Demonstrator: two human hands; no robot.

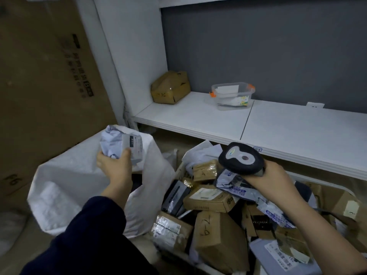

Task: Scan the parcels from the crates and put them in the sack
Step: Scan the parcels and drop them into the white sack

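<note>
My left hand [115, 165] grips a crumpled grey-white parcel bag [119, 144] with a printed label, held up over the open mouth of the white woven sack [65, 187] on the floor at the left. My right hand [272, 177] holds a black handheld scanner [241, 158] above the crate [349, 190] at the lower right. The crate is heaped with several cardboard boxes [216, 231] and plastic mailer parcels [236, 185].
A low white shelf [198, 116] runs behind the crate, carrying a dented brown box [170, 87] and a clear plastic tub [233, 96]. A tall cardboard carton [39, 76] leans at the left. A grey wall backs the shelf.
</note>
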